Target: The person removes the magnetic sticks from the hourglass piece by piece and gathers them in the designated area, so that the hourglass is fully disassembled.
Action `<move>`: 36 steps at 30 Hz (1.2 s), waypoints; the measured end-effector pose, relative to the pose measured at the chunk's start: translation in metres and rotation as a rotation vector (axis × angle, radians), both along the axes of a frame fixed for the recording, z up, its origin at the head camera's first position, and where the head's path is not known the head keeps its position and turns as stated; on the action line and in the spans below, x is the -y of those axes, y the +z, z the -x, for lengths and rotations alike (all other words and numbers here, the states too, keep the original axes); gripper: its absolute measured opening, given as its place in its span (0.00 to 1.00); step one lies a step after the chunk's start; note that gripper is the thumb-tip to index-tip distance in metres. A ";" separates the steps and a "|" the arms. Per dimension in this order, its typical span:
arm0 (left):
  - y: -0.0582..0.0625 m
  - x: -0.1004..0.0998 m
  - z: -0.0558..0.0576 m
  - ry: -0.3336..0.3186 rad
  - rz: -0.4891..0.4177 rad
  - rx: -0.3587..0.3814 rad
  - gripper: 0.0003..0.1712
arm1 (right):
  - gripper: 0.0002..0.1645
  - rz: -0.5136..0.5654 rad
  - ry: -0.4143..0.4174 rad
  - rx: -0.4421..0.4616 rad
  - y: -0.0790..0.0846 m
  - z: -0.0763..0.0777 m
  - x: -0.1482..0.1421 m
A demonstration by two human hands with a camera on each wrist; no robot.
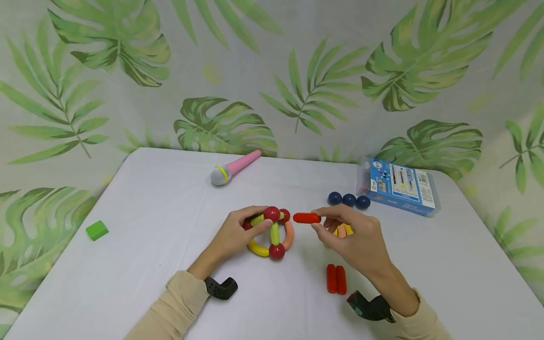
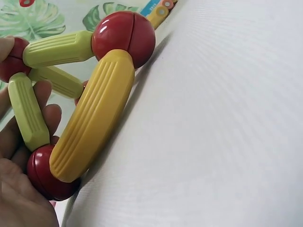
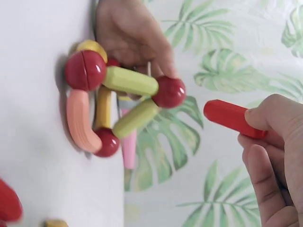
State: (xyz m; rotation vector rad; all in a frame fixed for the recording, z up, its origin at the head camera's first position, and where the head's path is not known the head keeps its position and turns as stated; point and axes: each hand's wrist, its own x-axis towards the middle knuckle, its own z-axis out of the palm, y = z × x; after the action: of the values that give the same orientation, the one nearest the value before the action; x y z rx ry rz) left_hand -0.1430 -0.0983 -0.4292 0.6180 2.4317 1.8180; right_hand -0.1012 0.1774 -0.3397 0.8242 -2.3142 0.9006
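My left hand (image 1: 231, 236) holds a ball-and-rod construction from a building set, its thumb against the top red ball (image 1: 272, 214). Light green straight rods (image 3: 130, 81) run down from that ball to other red balls at the bottom. Along the base curve a yellow rod (image 2: 94, 116) and a salmon-pink rod (image 3: 81, 116), close against the tabletop. Between thumb and fingers, my right hand (image 1: 359, 238) pinches a short red rod (image 1: 307, 217). Its free end points at the construction, with a gap between the two.
Two red rods (image 1: 331, 278) lie near my right wrist. Yellow and salmon-pink pieces (image 1: 347, 230) are partly hidden behind my right hand. Three dark blue balls (image 1: 349, 199) sit beside a blue box (image 1: 399, 186). A pink toy microphone (image 1: 242, 163) lies at the back, a green block (image 1: 97, 230) at left.
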 end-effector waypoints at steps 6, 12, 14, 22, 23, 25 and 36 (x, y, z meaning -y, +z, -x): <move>0.002 0.000 0.000 0.005 0.004 0.007 0.23 | 0.23 0.001 -0.016 0.036 0.010 -0.005 -0.017; 0.002 0.000 -0.002 0.009 0.011 0.006 0.23 | 0.22 -0.018 -0.065 0.067 0.004 -0.013 -0.033; 0.003 0.000 -0.002 0.012 0.017 0.006 0.24 | 0.22 -0.032 -0.087 0.090 0.002 -0.017 -0.040; 0.001 0.000 -0.001 0.012 0.015 0.003 0.25 | 0.18 -0.082 -0.200 0.220 -0.015 -0.033 -0.064; 0.001 0.000 -0.001 0.011 0.016 0.003 0.25 | 0.18 -0.081 -0.211 0.242 -0.017 -0.036 -0.066; 0.001 0.000 -0.001 0.010 0.016 0.001 0.25 | 0.16 -0.075 -0.231 0.292 -0.022 -0.040 -0.070; 0.000 -0.001 -0.002 0.006 0.015 -0.032 0.23 | 0.15 -0.113 -0.165 0.577 -0.035 -0.043 -0.093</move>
State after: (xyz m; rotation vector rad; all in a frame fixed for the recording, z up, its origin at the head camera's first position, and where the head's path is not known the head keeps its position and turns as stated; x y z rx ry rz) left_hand -0.1412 -0.0973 -0.4288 0.6439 2.4675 1.8042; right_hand -0.0584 0.2708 -0.3750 0.4383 -2.8991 1.0418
